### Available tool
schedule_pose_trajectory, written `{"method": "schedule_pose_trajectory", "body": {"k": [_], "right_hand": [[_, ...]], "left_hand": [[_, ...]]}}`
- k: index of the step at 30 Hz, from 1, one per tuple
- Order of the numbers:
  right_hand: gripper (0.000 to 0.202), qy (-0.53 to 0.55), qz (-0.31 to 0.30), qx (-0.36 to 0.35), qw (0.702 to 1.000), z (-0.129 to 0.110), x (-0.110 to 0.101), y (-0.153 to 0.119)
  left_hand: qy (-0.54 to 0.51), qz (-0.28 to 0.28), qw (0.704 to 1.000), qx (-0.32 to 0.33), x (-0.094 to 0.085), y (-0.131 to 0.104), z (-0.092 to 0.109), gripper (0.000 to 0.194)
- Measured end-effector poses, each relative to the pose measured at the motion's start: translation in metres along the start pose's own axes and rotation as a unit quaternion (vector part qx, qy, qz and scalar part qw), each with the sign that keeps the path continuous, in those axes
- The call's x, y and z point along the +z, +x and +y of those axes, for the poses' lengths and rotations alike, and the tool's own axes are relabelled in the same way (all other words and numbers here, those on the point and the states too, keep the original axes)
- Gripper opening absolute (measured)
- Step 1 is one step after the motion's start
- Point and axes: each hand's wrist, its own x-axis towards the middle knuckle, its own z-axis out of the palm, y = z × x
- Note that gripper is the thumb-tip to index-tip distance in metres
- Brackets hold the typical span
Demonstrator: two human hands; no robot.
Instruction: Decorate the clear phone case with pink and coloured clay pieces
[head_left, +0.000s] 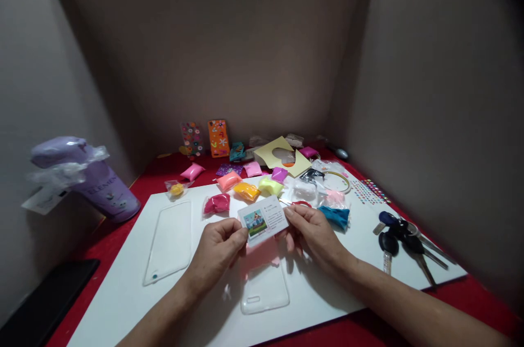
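Between my two hands is a small white printed card with a colourful picture of a building on its left half and lines of text on the right. My left hand pinches its left edge, and my right hand pinches the right edge. Below the card, a clear phone case lies on the white board, its upper part covered by something pink. Another clear phone case lies to the left of my left hand.
Several bags of coloured clay lie behind the card. A bunch of keys and rhinestone stickers are at right. Decorated phone cases lean on the back wall. A purple tumbler stands left, near a black flat object.
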Motion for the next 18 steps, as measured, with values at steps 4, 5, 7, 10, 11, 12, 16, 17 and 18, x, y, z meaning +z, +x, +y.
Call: {"method": "schedule_pose_trajectory", "body": {"k": [4, 5, 7, 10, 11, 12, 16, 17, 18], "right_hand": [[0.030, -0.039, 0.090, -0.033, 0.995, 0.001, -0.003, 0.000], [0.027, -0.044, 0.115, -0.043, 0.991, 0.000, -0.003, -0.001], [0.025, -0.058, 0.154, -0.067, 0.984, -0.002, -0.003, -0.002], [0.028, -0.083, 0.177, -0.100, 0.976, -0.009, -0.003, -0.005], [0.030, -0.089, 0.182, -0.111, 0.973, -0.011, -0.002, -0.005], [0.032, -0.094, 0.187, -0.121, 0.971, -0.014, -0.003, -0.006], [0.041, -0.138, 0.205, -0.148, 0.958, -0.024, -0.007, -0.004], [0.044, -0.158, 0.213, -0.152, 0.952, -0.026, -0.009, -0.004], [0.047, -0.178, 0.223, -0.156, 0.946, -0.027, -0.011, -0.003]], "left_hand": [[-0.013, 0.012, 1.000, 0.001, 0.000, 0.000, 0.002, 0.031], [-0.013, 0.016, 1.000, 0.001, 0.001, 0.000, 0.002, 0.031], [-0.012, 0.022, 1.000, 0.002, 0.001, 0.000, 0.002, 0.032], [-0.014, 0.021, 1.000, 0.001, 0.001, -0.001, 0.002, 0.032], [-0.016, 0.020, 1.000, 0.002, 0.001, -0.001, 0.002, 0.032], [-0.017, 0.020, 1.000, 0.003, 0.000, -0.001, 0.002, 0.031], [-0.006, 0.020, 1.000, 0.011, -0.001, -0.001, 0.002, 0.031], [-0.001, 0.018, 1.000, 0.013, -0.001, -0.001, 0.002, 0.032], [0.009, 0.017, 1.000, 0.020, -0.001, -0.001, 0.001, 0.032]]}}
